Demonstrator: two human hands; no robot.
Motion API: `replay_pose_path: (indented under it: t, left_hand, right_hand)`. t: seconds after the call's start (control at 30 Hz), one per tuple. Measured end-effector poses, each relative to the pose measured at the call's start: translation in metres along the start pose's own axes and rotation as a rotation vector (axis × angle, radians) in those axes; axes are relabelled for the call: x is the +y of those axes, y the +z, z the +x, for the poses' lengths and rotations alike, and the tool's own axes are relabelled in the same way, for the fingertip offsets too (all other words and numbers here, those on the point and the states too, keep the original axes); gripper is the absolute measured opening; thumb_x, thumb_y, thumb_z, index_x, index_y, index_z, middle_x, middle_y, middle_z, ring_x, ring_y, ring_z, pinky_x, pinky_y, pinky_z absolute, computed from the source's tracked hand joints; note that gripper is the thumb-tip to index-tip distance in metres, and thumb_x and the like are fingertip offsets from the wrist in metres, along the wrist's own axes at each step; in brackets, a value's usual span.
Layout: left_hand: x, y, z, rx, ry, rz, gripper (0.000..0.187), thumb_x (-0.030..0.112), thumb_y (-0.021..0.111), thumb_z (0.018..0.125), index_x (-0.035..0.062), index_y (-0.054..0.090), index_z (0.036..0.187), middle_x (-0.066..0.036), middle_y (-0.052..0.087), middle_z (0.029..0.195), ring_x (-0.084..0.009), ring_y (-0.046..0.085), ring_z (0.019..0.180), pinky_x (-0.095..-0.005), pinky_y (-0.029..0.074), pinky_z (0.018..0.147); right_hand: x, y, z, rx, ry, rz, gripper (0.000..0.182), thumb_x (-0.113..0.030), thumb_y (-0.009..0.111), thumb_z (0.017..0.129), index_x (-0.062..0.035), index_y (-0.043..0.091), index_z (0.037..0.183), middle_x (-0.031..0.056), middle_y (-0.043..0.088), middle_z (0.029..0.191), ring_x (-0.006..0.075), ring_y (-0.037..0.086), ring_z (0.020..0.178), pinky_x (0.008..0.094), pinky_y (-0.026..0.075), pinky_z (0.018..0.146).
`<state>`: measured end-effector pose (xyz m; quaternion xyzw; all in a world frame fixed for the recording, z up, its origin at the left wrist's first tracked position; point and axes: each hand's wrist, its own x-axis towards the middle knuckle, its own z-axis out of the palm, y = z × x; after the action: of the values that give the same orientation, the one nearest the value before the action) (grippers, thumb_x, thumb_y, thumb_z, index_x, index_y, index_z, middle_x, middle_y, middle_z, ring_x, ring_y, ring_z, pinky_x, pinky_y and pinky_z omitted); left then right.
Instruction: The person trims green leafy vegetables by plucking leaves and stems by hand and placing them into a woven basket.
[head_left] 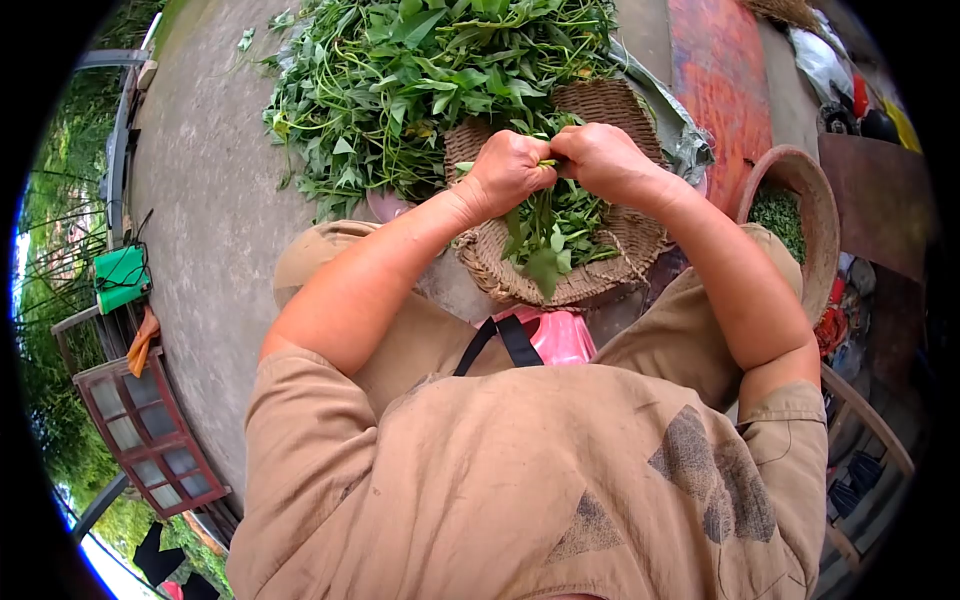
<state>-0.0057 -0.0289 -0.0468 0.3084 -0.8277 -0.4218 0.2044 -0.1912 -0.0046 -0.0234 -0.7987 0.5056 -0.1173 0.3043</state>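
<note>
My left hand (510,172) and my right hand (606,162) are close together above a woven basket (490,265). Both are closed, fingers pinched on leafy green stems (546,164) that pass between them. Some leaves (543,268) hang down below the hands. Inside the basket lie loose green leaves (580,215), partly hidden by my hands. Just beyond stands a large heap of leafy green vines (410,90), with long stems trailing at its left side.
A round-rimmed tub (822,225) of chopped greens (777,218) stands at my right. Pink plastic (562,337) shows between my knees. A reddish board (720,80) lies at the back right. Concrete floor (200,200) spreads leftward to a window frame (150,430) and a green object (120,278).
</note>
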Motion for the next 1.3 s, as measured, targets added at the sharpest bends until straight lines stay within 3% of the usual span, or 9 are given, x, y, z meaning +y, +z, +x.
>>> replay_pose_path:
  t: [0.07,0.13,0.2,0.23,0.37,0.6,0.73,1.03,1.3]
  left_hand:
    - [-0.006,-0.003,0.0,0.051,0.047,0.036,0.012,0.012,0.062,0.073,0.0002,0.06,0.074,-0.01,0.054,0.062,-0.0187,0.051,0.053,-0.0306,0.044,0.054]
    - [-0.012,-0.019,0.002,0.092,0.085,0.063,0.011,0.013,0.062,0.072,0.0023,0.06,0.07,-0.012,0.053,0.059,-0.0206,0.05,0.051,-0.0309,0.043,0.053]
    - [-0.01,-0.032,0.007,0.198,-0.263,-0.402,0.014,0.009,0.062,0.075,-0.0012,0.059,0.066,0.0,0.056,0.062,-0.005,0.046,0.057,-0.0247,0.041,0.053]
    - [-0.005,-0.037,0.005,0.141,-0.32,-0.461,0.013,0.009,0.061,0.078,-0.0024,0.062,0.072,0.0,0.06,0.069,-0.0056,0.049,0.061,-0.0233,0.042,0.058]
    - [-0.009,-0.036,0.004,-0.043,-0.471,-0.573,0.01,0.006,0.063,0.078,-0.0013,0.067,0.082,-0.002,0.066,0.078,-0.0077,0.056,0.067,-0.0219,0.047,0.067]
    - [0.008,-0.024,-0.002,-0.131,-0.774,-1.058,0.018,0.001,0.066,0.075,-0.002,0.067,0.093,-0.005,0.067,0.085,-0.0128,0.063,0.073,-0.0275,0.053,0.072]
    - [0.014,-0.027,-0.004,-0.206,-0.709,-1.269,0.023,0.005,0.063,0.082,-0.0054,0.066,0.102,-0.009,0.068,0.092,-0.0149,0.065,0.076,-0.0286,0.055,0.074]
    - [0.014,-0.024,-0.001,-0.126,-0.693,-1.428,0.016,0.009,0.058,0.08,-0.0035,0.065,0.086,-0.009,0.065,0.079,-0.0153,0.062,0.066,-0.0291,0.053,0.066]
    - [0.028,-0.033,-0.005,-0.089,-0.799,-1.348,0.021,0.012,0.058,0.084,-0.0053,0.066,0.093,-0.01,0.066,0.081,-0.0156,0.063,0.068,-0.0296,0.054,0.067]
  right_hand:
    - [0.003,-0.004,-0.001,0.022,-0.075,0.109,0.014,-0.015,0.065,0.076,-0.0051,0.065,0.085,0.0168,0.065,0.083,0.0374,0.062,0.082,0.0459,0.048,0.072]
    - [0.007,-0.013,-0.002,-0.023,-0.072,0.23,0.012,-0.008,0.067,0.075,-0.0023,0.065,0.086,0.0135,0.064,0.079,0.0287,0.063,0.075,0.038,0.049,0.069]
    - [0.009,-0.02,-0.005,-0.012,-0.029,0.358,0.012,-0.001,0.066,0.075,0.0001,0.064,0.087,0.0099,0.062,0.077,0.0207,0.061,0.072,0.0317,0.048,0.067]
    - [0.013,-0.022,-0.005,-0.018,0.012,0.392,0.011,0.0,0.065,0.077,0.0002,0.064,0.089,0.0052,0.061,0.075,0.0127,0.058,0.072,0.0274,0.047,0.067]
    - [0.02,-0.027,-0.009,-0.002,0.115,0.563,0.009,-0.001,0.065,0.081,0.0001,0.065,0.089,0.0,0.061,0.075,0.007,0.055,0.074,0.0237,0.047,0.069]
    - [0.018,-0.023,-0.008,0.072,0.008,0.638,0.01,-0.001,0.064,0.083,-0.0004,0.064,0.093,0.0001,0.061,0.079,0.0065,0.054,0.075,0.023,0.047,0.07]
    - [0.012,-0.028,-0.007,0.141,-0.039,0.524,0.011,0.0,0.063,0.083,-0.001,0.063,0.094,0.0022,0.062,0.081,0.0089,0.057,0.077,0.0242,0.047,0.072]
    - [-0.002,-0.027,-0.008,0.245,-0.249,0.237,0.015,-0.005,0.061,0.087,-0.0079,0.064,0.102,0.0068,0.059,0.086,0.0234,0.063,0.078,0.0302,0.048,0.068]
    - [-0.002,-0.025,-0.007,0.321,-0.256,0.157,0.015,-0.005,0.062,0.085,-0.0097,0.065,0.1,0.0067,0.058,0.084,0.0251,0.061,0.073,0.0333,0.047,0.064]
